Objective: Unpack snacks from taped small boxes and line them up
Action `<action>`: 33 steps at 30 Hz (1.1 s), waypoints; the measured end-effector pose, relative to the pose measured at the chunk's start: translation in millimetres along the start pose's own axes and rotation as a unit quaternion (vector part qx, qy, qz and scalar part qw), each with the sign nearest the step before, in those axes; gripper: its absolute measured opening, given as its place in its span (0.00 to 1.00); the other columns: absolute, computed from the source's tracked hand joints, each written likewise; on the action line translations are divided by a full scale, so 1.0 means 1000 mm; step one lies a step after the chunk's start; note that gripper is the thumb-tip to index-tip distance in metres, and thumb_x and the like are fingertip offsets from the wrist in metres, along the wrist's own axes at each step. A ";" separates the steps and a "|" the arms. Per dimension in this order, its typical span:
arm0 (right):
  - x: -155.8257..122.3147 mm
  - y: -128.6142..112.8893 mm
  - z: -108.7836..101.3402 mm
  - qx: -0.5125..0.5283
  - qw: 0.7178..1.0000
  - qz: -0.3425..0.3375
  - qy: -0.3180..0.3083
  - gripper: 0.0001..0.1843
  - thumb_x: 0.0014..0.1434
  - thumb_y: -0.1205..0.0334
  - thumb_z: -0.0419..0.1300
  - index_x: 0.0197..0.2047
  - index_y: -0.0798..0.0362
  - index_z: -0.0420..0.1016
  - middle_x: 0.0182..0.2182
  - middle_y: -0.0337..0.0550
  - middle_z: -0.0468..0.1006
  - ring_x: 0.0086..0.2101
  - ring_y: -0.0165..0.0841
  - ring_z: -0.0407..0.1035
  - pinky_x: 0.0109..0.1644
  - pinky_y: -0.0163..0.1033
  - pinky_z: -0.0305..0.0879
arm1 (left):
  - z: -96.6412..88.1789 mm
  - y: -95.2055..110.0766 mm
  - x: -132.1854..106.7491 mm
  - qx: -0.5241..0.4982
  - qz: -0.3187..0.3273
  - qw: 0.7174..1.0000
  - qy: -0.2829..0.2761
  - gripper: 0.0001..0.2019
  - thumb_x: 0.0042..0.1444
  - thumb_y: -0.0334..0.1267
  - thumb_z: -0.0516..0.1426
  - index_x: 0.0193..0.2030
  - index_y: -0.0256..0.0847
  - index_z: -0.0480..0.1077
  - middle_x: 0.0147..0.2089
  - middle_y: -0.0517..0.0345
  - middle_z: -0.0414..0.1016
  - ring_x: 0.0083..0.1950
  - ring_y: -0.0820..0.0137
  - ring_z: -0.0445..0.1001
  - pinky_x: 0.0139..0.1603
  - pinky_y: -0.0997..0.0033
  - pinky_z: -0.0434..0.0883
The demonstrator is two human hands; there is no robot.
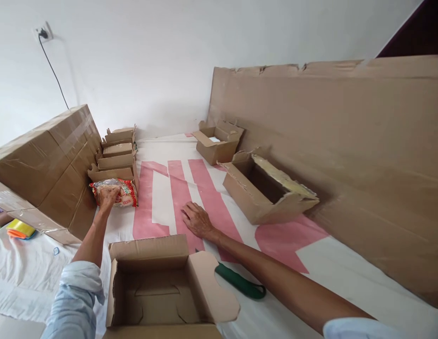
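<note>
My left hand (109, 196) reaches forward and grips a red and white packet (126, 193) that lies against the nearest of a row of small cardboard boxes (115, 162). My right hand (197, 219) rests flat, fingers spread, on the white and pink sheet (169, 188) covering the surface. An open, empty cardboard box (158, 287) stands right in front of me, its flaps up.
A large taped carton (45, 165) stands at the left. Two open boxes (268, 190) (219, 143) sit at the right beside a tall cardboard sheet (346, 155). A green object (240, 282) lies under my right forearm. A yellow and orange item (19, 229) lies far left.
</note>
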State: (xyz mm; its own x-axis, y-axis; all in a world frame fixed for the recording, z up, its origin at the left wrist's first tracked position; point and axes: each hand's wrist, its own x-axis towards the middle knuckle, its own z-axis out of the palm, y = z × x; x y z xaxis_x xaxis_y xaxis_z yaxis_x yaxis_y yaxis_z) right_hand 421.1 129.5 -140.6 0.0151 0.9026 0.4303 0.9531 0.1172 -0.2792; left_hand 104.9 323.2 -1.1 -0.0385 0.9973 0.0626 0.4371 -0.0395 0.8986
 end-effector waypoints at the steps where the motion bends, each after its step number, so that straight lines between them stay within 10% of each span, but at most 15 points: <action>1: 0.000 0.000 -0.001 0.000 1.000 0.003 -0.003 0.14 0.72 0.67 0.51 0.43 0.52 0.78 0.43 0.52 0.77 0.43 0.42 0.67 0.49 0.43 0.60 | -0.001 0.002 -0.003 0.006 -0.002 1.000 0.002 0.20 0.57 0.47 0.66 0.20 0.40 0.70 0.16 0.57 0.74 0.21 0.67 0.74 0.29 0.70 0.73; 11: 0.001 -0.001 -0.007 0.003 0.998 0.034 -0.044 0.14 0.72 0.67 0.50 0.45 0.55 0.79 0.45 0.56 0.77 0.45 0.45 0.65 0.50 0.45 0.59 | -0.028 0.052 -0.058 0.024 0.019 0.999 -0.034 0.18 0.55 0.46 0.68 0.21 0.39 0.72 0.22 0.55 0.78 0.26 0.69 0.76 0.32 0.72 0.73; 17: 0.000 -0.001 -0.006 -0.003 0.998 0.042 -0.046 0.14 0.73 0.67 0.51 0.47 0.54 0.79 0.48 0.54 0.77 0.48 0.44 0.66 0.52 0.44 0.58 | -0.079 0.126 -0.189 0.036 0.106 0.971 -0.211 0.13 0.51 0.47 0.73 0.29 0.40 0.81 0.30 0.54 0.81 0.43 0.55 0.83 0.42 0.63 0.78; 20: -0.001 -0.002 -0.004 -0.009 0.999 0.038 -0.034 0.14 0.73 0.67 0.51 0.46 0.54 0.79 0.46 0.54 0.77 0.46 0.44 0.66 0.51 0.43 0.58 | -0.089 0.140 -0.268 0.109 0.126 0.913 -0.371 0.20 0.45 0.56 0.75 0.40 0.47 0.84 0.42 0.50 0.86 0.54 0.47 0.82 0.56 0.52 0.80; 24: -0.003 -0.002 0.000 -0.013 1.000 0.025 -0.010 0.12 0.71 0.68 0.54 0.44 0.54 0.79 0.44 0.53 0.78 0.44 0.43 0.66 0.48 0.43 0.58 | -0.073 0.121 -0.330 0.406 0.200 0.742 -0.494 0.27 0.55 0.51 0.71 0.58 0.42 0.76 0.58 0.42 0.82 0.58 0.43 0.79 0.60 0.42 0.76; 28: -0.003 0.000 0.007 -0.013 1.000 0.008 0.011 0.10 0.70 0.68 0.55 0.41 0.53 0.78 0.42 0.51 0.78 0.44 0.42 0.67 0.48 0.43 0.58 | -0.061 0.101 -0.333 0.533 0.204 0.681 -0.459 0.17 0.59 0.25 0.59 0.54 0.41 0.74 0.53 0.44 0.82 0.52 0.50 0.81 0.53 0.51 0.77; 33: -0.005 0.000 0.011 -0.018 1.000 0.001 0.020 0.10 0.68 0.70 0.54 0.38 0.53 0.77 0.40 0.52 0.77 0.42 0.42 0.66 0.46 0.43 0.57 | -0.078 0.101 -0.292 0.596 0.234 0.697 -0.323 0.15 0.64 0.22 0.52 0.50 0.40 0.74 0.48 0.45 0.82 0.50 0.52 0.81 0.51 0.54 0.74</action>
State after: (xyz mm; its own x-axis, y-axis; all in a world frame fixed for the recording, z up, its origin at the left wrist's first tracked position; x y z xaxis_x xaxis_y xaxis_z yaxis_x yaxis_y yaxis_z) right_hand 417.9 130.1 -152.3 0.0288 0.8855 0.4638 0.9632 0.0994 -0.2496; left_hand 90.3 23.0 105.2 0.6028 0.7281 -0.3264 0.7170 -0.6738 -0.1786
